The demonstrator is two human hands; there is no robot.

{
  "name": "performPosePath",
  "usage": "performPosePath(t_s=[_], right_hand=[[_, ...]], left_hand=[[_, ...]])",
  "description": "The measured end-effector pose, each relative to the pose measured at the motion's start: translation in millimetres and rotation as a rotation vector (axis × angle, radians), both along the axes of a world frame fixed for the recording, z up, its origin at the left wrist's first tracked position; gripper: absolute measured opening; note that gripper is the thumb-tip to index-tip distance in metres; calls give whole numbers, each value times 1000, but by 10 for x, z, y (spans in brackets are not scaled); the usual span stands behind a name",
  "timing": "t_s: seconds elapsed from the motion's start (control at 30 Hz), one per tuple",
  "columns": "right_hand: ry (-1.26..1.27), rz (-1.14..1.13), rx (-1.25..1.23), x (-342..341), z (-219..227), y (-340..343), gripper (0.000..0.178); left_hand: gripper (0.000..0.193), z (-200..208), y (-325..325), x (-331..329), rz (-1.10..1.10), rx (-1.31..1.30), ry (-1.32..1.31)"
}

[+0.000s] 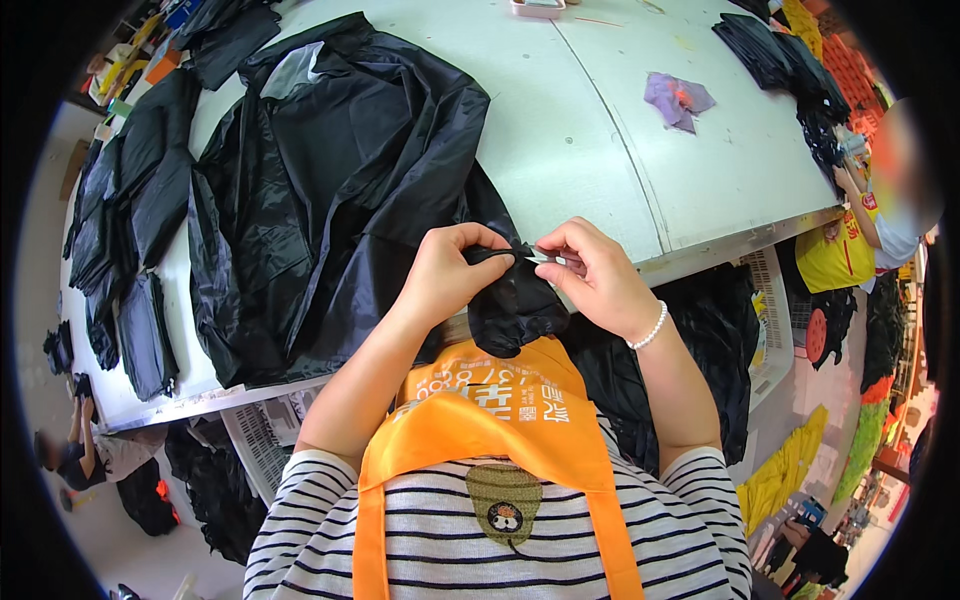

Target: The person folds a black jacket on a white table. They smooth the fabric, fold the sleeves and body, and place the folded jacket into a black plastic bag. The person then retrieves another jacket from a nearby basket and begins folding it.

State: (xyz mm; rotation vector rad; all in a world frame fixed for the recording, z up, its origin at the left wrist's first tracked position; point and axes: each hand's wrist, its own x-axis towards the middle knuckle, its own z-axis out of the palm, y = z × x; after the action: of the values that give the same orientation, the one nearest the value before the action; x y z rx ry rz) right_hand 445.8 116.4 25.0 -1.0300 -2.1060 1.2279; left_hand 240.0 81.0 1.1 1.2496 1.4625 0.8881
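Head view: broad white flat-topped table [580, 130] beyond both hands. Black, glossy, thin-fabric garment [350, 180] lies on it, left of and beyond the hands, long axis roughly away from them; creased, bunched end hanging between them. Left hand [452, 270], nearer, pinches its edge; right hand [603, 278] pinches small, pale, metallic-looking tool [538, 256], kind unclear.

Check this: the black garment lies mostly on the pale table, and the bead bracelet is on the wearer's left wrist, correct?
No: the head view shows the bead bracelet on the right wrist. The black garment does lie mostly on the pale table.
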Motion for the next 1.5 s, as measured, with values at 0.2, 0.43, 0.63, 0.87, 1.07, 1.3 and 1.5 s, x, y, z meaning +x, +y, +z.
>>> performPosePath(t_s=[0.2,0.43,0.63,0.87,1.07,1.3,1.5], right_hand=[[46,25,10,-98,-29,30,17],[59,38,48,-167,-37,42,15],[0,48,104,-172,-24,59,15],[111,-88,-89,-37,-202,221,37],[235,281,-448,-177,-630,2,53],[-14,-383,329,-364,-509,223,16],[-86,-516,278,-556,-456,258,22]], left_hand=[[16,23,8,13,-30,32,25],[17,51,9,7,-32,63,17],[17,40,-3,11,-36,44,21],[14,70,4,-103,-54,-26,-71],[25,-39,95,-105,-67,232,-391],[42,-304,146,-266,-10,-52,-105],[44,-247,101,12,236,244,320]])
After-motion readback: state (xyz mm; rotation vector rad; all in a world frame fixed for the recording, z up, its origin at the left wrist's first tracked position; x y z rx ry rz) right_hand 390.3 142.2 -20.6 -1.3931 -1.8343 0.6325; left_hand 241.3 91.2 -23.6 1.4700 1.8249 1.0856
